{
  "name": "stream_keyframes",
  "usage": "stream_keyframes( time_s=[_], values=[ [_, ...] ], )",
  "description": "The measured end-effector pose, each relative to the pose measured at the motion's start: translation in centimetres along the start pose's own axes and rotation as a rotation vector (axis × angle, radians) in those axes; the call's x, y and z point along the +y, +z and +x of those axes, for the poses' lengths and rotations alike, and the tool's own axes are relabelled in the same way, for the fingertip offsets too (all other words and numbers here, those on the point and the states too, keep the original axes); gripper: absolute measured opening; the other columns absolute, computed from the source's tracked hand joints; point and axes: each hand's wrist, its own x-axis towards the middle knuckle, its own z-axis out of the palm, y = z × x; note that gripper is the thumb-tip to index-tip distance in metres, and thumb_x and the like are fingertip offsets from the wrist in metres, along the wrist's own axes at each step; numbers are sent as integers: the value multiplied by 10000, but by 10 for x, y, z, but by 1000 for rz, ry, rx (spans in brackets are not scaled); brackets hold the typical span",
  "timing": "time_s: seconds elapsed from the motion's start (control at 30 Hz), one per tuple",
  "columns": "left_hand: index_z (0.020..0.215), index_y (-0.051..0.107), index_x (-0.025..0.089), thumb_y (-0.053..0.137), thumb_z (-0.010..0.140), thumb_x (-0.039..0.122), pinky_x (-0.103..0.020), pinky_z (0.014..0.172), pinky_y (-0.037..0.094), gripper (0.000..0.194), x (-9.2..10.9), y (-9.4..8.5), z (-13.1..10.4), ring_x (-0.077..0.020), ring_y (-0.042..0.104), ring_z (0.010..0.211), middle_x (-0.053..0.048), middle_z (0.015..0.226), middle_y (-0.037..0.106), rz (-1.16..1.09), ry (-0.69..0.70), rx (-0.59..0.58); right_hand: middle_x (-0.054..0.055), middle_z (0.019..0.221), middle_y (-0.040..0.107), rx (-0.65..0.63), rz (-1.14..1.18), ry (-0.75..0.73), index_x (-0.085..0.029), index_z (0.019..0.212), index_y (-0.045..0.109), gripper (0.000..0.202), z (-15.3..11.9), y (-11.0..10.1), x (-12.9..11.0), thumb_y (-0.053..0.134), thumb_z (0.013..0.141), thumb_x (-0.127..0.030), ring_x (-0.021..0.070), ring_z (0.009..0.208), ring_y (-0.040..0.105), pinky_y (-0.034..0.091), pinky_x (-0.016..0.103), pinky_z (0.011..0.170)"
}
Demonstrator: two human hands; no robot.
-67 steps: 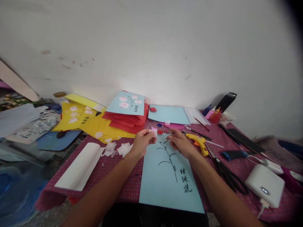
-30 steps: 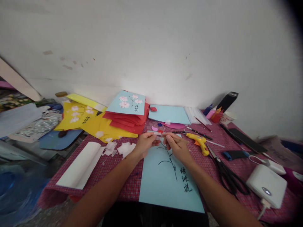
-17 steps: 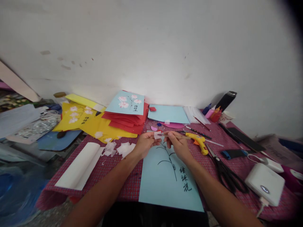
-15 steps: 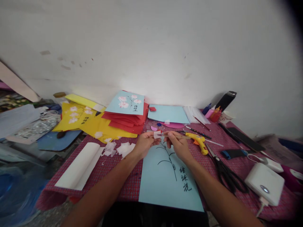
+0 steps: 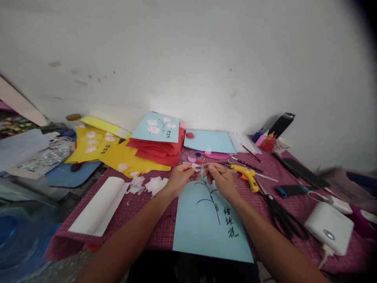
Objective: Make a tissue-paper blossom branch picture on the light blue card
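Note:
Over the top of a light blue sheet (image 5: pixel 191 220) with a painted black stem and brush-written characters, my two hands are close together. A small white paper piece (image 5: pixel 195 166) is pinched between the fingertips of my left hand (image 5: pixel 181 177). My right hand (image 5: pixel 220 179) is closed on a thin pointed tool (image 5: pixel 232 171), its narrow tip touching or very near the paper; the exact kind of tool is unclear. Loose white paper pieces (image 5: pixel 156 185) lie left of my left hand. Right of my right hand lies a yellow glue gun (image 5: pixel 249 177).
Black-handled scissors (image 5: pixel 279 218) and a white box-shaped device (image 5: pixel 330 228) lie right. A roll of white paper (image 5: pixel 98 206) lies left. Behind are red sheets (image 5: pixel 165 151) topped by a blossom picture (image 5: pixel 156 127), a blue pad (image 5: pixel 210 141), paint bottles (image 5: pixel 265 139) and a black flask (image 5: pixel 281 125).
The white paper between my hands looked flatter and squarer before; now it is narrower and folded or gathered at the tool's tip. Both hands stay nearly in place.

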Motion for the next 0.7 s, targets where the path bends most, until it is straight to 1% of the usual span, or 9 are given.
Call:
stream_keyframes(
  time_s=[0.13,0.23,0.37,0.43,0.5,0.57,0.63,0.7],
  values=[
    [881,712,107,716,740,286,-298,735,507,228,-1,-1,1,-168,654,779,-106,862,696,15,-1,0,9,761,625,-17,64,-2,-227,1009,651,217,0,0,-1,558,897,-388,110,515,502,387,249,471],
    [888,705,100,740,726,323,-299,714,511,278,-2,-1,1,-166,651,752,-98,820,691,25,-6,-3,9,759,645,-16,124,11,-204,1004,654,213,1,-1,0,612,861,-357,100,498,497,386,241,463],
    [906,709,97,756,712,347,-294,703,516,320,-1,-1,1,-158,643,741,-102,841,693,42,-19,-12,18,764,670,-19,165,40,-193,993,671,220,3,-1,2,622,860,-361,98,478,499,378,241,452],
    [901,714,100,751,720,346,-288,700,515,308,-1,0,1,-152,639,741,-100,854,692,59,-15,-29,22,750,667,-6,157,42,-188,891,687,204,3,-1,3,621,864,-379,97,472,495,369,247,451],
    [895,717,104,749,724,338,-283,693,515,291,-2,0,1,-147,635,737,-89,841,686,79,-11,-35,22,717,648,19,136,38,-182,755,674,244,3,-1,4,621,867,-392,94,470,485,356,251,455],
    [891,719,105,756,717,330,-284,682,519,286,-3,1,0,-146,632,727,-78,819,677,95,-12,-34,14,680,621,39,128,33,-179,680,647,290,3,-1,5,619,871,-396,91,469,474,346,251,459],
    [897,721,104,763,710,328,-292,682,524,294,-4,2,0,-145,631,724,-75,824,675,105,-18,-48,3,662,598,45,149,38,-183,706,647,269,3,-1,6,618,873,-392,89,465,469,336,248,453],
    [910,723,106,762,714,329,-294,690,526,299,-5,2,0,-141,629,727,-75,843,677,112,-24,-76,-9,651,584,40,187,58,-190,801,660,209,3,-2,7,626,868,-385,89,453,467,322,242,435]
  ],
)
